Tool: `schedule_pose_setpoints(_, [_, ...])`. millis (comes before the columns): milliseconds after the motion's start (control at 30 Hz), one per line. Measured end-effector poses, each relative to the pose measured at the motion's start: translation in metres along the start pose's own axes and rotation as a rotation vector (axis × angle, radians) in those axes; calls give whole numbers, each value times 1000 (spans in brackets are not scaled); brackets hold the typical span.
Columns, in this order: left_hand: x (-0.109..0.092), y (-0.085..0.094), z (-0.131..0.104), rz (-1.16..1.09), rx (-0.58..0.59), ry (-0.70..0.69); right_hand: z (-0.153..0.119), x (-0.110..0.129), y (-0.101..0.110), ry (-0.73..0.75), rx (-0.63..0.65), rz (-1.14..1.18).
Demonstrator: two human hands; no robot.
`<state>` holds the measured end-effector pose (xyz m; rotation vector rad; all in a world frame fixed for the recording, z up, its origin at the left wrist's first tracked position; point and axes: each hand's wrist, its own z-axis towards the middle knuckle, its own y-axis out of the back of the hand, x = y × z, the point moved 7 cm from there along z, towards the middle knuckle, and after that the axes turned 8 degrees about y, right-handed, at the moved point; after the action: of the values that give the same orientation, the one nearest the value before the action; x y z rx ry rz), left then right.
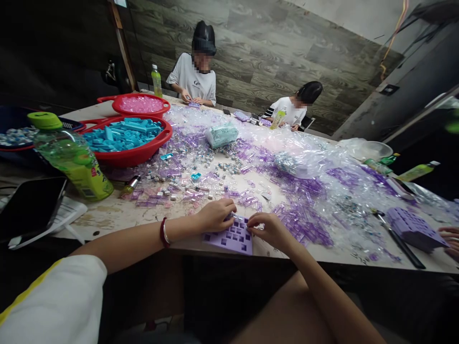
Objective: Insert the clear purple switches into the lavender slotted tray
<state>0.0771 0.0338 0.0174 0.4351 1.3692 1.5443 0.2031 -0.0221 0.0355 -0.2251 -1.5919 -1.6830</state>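
Note:
A flat purple foam block with rows of square holes lies at the table's near edge, between my hands. My left hand rests over its far left part, fingers curled down toward small clear pieces at the far edge. From the right, my right hand reaches in with thumb and fingers pinched at the block's right edge. Whatever sits in either set of fingertips is too small to make out. Just beyond the block, clear purple plastic pieces lie scattered on the table.
Red baskets hold turquoise pieces and pink pieces at left. Nearby stand a green-capped bottle and a phone. Stacked purple blocks and a black-handled tool lie right, beside another person's hand. Two people sit opposite.

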Motion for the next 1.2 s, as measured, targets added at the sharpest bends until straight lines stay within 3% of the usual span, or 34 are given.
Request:
schedule_pose_setpoints(533, [-1,0,0,2,6,-13,5,11,-3,3,41,-179])
schedule_pose_setpoints(733, [-1,-1,0,-9,22,-7,4,10,7,36,-13,-148])
schedule_pose_setpoints(1000, [-1,0,0,5,19,-13,3,6,1,0,38,-81])
schedule_pose_setpoints(1200, [-1,-1,0,-9,26,-8,4,6,-3,-12,67,-169])
